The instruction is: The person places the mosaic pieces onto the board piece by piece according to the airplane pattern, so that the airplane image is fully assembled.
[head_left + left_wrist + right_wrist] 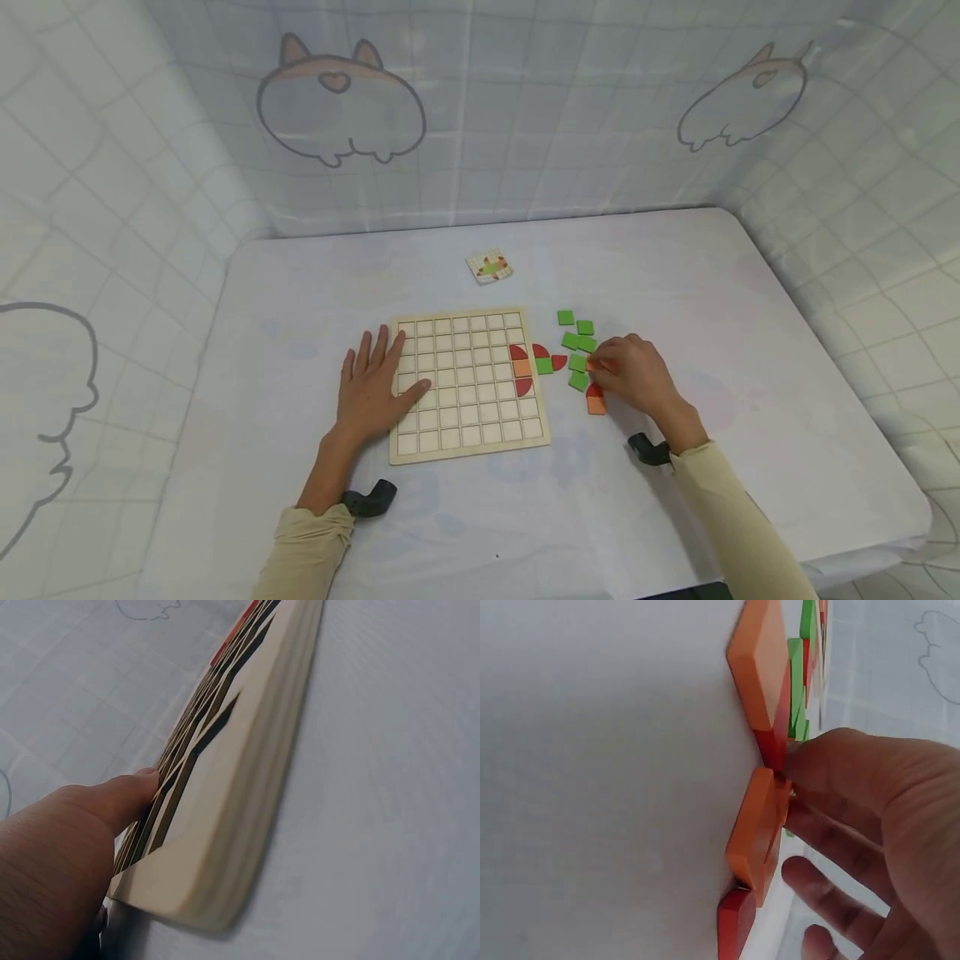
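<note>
My left hand (372, 398) lies spread over the left edge of a wooden grid board (470, 448), its thumb resting on the cells. In the left wrist view, the thumb (127, 796) touches the board's top near one corner. To the board's right, my right hand (636, 377) pinches an orange tile (782, 796) between thumb and forefinger. Close by lie another orange tile (751, 825) and a red quarter-round tile (736, 919). On the board's right side, an orange tile (521, 368) sits between two red quarter-rounds, the upper one (517, 352) and the lower one (523, 387).
Several green tiles (571, 341) are scattered left of my right hand. A green tile (543, 366) and red quarter-rounds (559, 362) lie against the board's right edge. Behind the board is a small pattern card (489, 267). A white cloth (337, 283) covers the table.
</note>
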`<move>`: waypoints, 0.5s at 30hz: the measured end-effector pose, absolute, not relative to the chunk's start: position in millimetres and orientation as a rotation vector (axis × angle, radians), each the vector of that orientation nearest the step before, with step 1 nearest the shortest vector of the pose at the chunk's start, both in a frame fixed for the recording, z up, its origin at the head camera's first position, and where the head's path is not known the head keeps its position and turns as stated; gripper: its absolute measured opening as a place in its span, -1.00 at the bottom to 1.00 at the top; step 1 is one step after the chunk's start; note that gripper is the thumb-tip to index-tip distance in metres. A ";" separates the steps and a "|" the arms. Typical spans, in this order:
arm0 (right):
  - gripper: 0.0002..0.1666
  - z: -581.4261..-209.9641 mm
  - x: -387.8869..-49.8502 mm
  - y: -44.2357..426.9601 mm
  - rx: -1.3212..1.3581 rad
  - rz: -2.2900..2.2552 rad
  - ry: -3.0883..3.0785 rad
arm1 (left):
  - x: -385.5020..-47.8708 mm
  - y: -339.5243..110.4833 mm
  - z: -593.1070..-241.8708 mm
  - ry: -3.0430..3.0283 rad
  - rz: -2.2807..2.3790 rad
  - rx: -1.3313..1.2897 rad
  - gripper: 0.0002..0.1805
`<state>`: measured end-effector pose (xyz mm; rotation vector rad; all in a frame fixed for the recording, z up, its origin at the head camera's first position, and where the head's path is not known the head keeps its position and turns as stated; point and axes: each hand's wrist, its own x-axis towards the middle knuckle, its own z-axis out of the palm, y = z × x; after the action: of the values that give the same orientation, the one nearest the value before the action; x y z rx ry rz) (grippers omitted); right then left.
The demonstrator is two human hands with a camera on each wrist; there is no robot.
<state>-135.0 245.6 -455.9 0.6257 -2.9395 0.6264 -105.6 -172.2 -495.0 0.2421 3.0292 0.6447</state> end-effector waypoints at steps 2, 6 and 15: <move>-0.92 -454.8 -136.3 244.3 0.665 0.588 -2.923 | -105.4 -172.3 -495.4 3.031 0.650 0.247 0.04; -0.93 -449.6 -139.1 239.4 0.718 0.537 -2.876 | -105.6 -172.3 -495.4 3.032 0.654 0.253 0.04; -0.88 -446.5 -147.4 194.2 0.966 0.659 -2.789 | -104.1 -172.3 -493.7 3.034 0.656 0.240 0.03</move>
<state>-147.4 194.2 -446.5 0.9656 -2.7885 0.6587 -104.1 -172.3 -493.7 0.2403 3.0340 0.6560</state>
